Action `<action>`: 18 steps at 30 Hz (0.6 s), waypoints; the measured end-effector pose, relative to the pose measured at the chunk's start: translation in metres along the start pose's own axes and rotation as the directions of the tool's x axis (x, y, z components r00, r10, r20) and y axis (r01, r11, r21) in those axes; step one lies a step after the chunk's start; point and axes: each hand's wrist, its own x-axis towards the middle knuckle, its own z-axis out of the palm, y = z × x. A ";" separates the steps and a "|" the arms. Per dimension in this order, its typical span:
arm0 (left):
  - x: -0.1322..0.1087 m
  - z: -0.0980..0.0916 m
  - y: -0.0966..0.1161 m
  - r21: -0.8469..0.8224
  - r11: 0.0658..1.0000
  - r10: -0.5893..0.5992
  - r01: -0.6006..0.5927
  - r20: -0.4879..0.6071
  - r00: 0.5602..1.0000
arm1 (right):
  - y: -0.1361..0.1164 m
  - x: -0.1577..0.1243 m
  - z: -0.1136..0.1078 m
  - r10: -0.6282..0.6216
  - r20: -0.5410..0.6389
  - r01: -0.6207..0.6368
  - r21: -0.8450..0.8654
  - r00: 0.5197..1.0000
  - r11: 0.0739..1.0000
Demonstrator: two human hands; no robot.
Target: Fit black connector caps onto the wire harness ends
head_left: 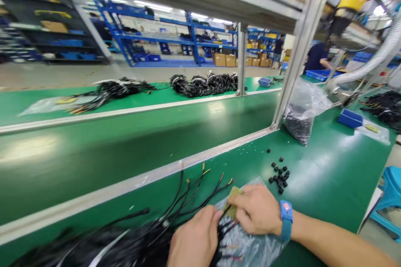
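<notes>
My left hand (pixel 196 238) is closed on a black cable at the bottom centre, beside a large bundle of black cables (pixel 138 244). To its right, my right hand (pixel 258 208), with a blue wristband (pixel 286 220), pinches the same cable near its end. Under the right fingers lies a yellow-green piece (pixel 233 200) on a clear plastic bag (pixel 258 246). Several cable ends with yellow or red tips fan out above the left hand. The exact cable end between my hands is partly hidden by the fingers.
Several small black parts (pixel 280 177) lie right of my hands. A metal post (pixel 293 58) rises beyond them, beside a plastic bag of dark parts (pixel 300 121). Farther right is a blue bin (pixel 350 118). More cable bundles (pixel 205 84) lie across the belt. A person (pixel 316 56) works at the back right.
</notes>
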 end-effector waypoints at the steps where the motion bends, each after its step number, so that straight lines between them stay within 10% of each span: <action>1: 0.000 -0.003 0.005 0.021 0.999 -0.031 0.030 0.034 0.999 | -0.001 -0.002 -0.002 0.030 -0.004 -0.030 0.012 1.000 0.999; 18: -0.003 -0.016 0.021 -0.094 0.986 -0.124 0.137 0.137 0.983 | 0.001 -0.010 -0.010 0.048 0.029 -0.050 0.067 0.998 0.996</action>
